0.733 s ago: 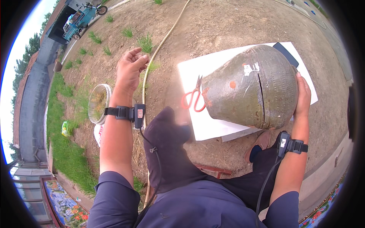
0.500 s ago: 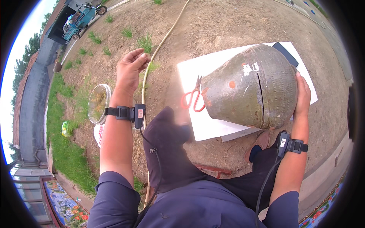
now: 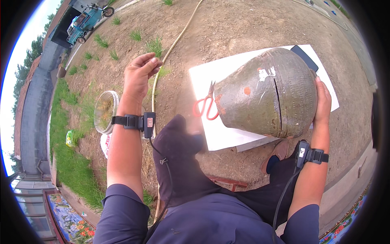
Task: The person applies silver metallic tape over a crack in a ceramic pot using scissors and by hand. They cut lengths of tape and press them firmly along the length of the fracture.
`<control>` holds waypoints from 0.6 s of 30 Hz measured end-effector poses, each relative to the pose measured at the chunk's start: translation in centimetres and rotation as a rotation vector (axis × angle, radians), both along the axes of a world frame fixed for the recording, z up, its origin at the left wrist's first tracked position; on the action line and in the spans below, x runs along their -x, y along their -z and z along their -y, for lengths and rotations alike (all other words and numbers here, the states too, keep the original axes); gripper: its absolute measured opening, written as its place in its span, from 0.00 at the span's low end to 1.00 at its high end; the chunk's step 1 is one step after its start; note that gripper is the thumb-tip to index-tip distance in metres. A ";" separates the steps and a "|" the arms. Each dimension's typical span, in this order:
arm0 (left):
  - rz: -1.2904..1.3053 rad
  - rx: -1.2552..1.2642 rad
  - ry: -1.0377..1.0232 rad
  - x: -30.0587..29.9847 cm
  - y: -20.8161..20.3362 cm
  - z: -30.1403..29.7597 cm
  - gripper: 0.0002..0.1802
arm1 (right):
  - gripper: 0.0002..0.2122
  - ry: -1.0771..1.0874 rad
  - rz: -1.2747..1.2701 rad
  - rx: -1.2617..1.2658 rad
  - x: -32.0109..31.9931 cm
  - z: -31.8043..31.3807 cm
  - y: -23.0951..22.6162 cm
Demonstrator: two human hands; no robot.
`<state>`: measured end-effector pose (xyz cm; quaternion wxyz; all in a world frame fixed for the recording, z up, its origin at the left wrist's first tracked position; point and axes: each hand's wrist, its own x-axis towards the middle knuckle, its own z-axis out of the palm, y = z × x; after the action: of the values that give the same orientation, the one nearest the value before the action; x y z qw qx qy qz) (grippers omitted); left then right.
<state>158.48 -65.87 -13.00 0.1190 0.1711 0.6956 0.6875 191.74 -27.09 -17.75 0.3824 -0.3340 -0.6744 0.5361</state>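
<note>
A large brown-green glazed jar [image 3: 243, 107] lies on its side on a white board or sheet [image 3: 205, 75]. A dark, slit-like line runs across its body, with a pale scuffed patch beside it. My right hand [image 3: 322, 97] is against the jar's right end, its fingers curled partly out of sight behind it. Raised off to the left, my left hand [image 3: 140, 71] has its thumb and fingertips pinched together; anything between them is too small to make out. Scissors with red handles [image 3: 209, 103] lie by the jar's left end, their dark blades pointing away from me.
A flat dark rectangular object [image 3: 305, 58] lies at the sheet's far right corner. Beyond my left forearm stands a clear round tub [image 3: 106, 114] near a white bag [image 3: 105, 143]. A pale hose [image 3: 178, 37] crosses the bare soil. Grass [image 3: 75, 171] grows at left.
My left hand has shifted very slightly to the right, still pinched. The jar, the scissors and my right hand look almost unchanged.
</note>
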 end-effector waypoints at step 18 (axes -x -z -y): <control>0.028 0.009 0.034 -0.3 -0.1 -0.3 0.14 | 0.20 -0.004 -0.018 0.009 0.1 -0.3 0.3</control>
<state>158.80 -65.55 -12.92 0.1414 0.1728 0.6938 0.6847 191.68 -26.82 -18.08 0.3860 -0.3296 -0.6691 0.5429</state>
